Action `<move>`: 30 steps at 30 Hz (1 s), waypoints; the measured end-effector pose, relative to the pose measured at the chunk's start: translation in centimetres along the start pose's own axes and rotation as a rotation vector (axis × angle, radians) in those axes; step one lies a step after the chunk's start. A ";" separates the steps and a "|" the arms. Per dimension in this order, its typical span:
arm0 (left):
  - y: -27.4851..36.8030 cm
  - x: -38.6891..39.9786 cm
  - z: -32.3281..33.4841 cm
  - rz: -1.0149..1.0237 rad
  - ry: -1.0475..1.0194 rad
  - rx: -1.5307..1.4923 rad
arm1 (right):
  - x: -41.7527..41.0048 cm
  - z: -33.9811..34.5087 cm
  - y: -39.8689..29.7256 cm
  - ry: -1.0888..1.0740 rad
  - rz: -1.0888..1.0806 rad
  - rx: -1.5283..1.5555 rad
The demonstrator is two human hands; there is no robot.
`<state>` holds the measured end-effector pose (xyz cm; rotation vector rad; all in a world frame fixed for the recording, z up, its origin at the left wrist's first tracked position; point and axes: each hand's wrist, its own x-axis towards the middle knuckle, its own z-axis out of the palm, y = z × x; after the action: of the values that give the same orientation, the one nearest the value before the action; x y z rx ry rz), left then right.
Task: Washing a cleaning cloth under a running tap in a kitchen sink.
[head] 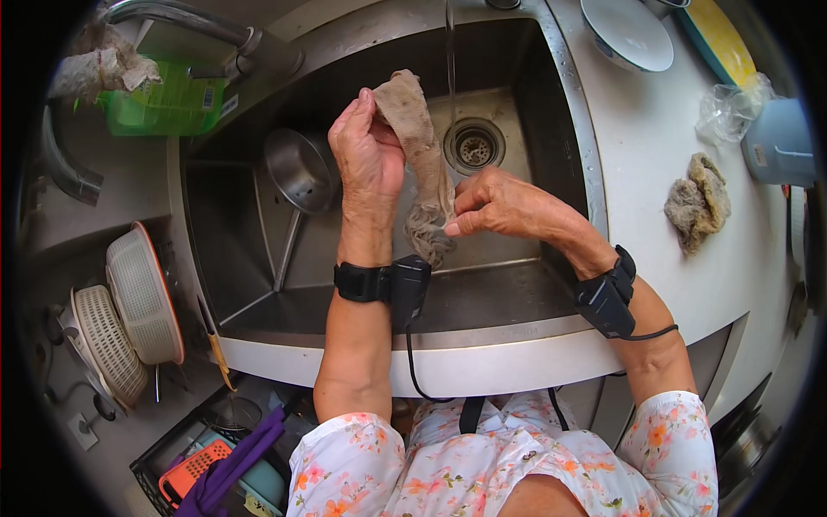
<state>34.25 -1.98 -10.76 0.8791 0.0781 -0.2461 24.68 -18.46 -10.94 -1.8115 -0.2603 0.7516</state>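
Note:
A worn beige cloth (pixel 413 126) hangs lengthwise over a stainless steel sink (pixel 387 316), its lower end bunched and twisted. My left hand (pixel 371 152) holds its upper part, with the fingers partly hidden behind the fabric. Lower down, the thumb and bent fingers of my right hand (pixel 501 200) grip the cloth's right edge. A thin stream of water (pixel 451 58) falls to the right of the cloth, near the drain strainer (pixel 476 147). Left of my left hand, a metal ladle (pixel 300 171) with a deep bowl leans inside the sink.
On the right counter lie a crumpled grey-brown rag (pixel 698 203), a white bowl (pixel 630 32), a plastic bag (pixel 730 110) and a blue plastic container (pixel 778 145). Plastic colanders (pixel 145 297) hang at left beside a yellow-handled knife (pixel 219 358). A green plastic box (pixel 161 106) stands behind the sink.

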 end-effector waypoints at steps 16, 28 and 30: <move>-1.4 -0.7 1.2 -0.277 -0.081 -0.289 | 0.4 0.4 0.2 0.615 -0.135 0.389; -0.8 -0.5 0.9 -0.124 0.026 -0.216 | -0.7 -0.6 -1.3 0.688 -0.161 0.763; -0.9 -0.1 -0.1 -0.136 -0.018 -0.227 | -0.7 -0.7 -1.2 0.697 -0.156 0.802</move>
<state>33.93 -2.41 -11.45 0.6467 0.1468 -0.3643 24.76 -18.88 -9.41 -1.1584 0.3243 0.0425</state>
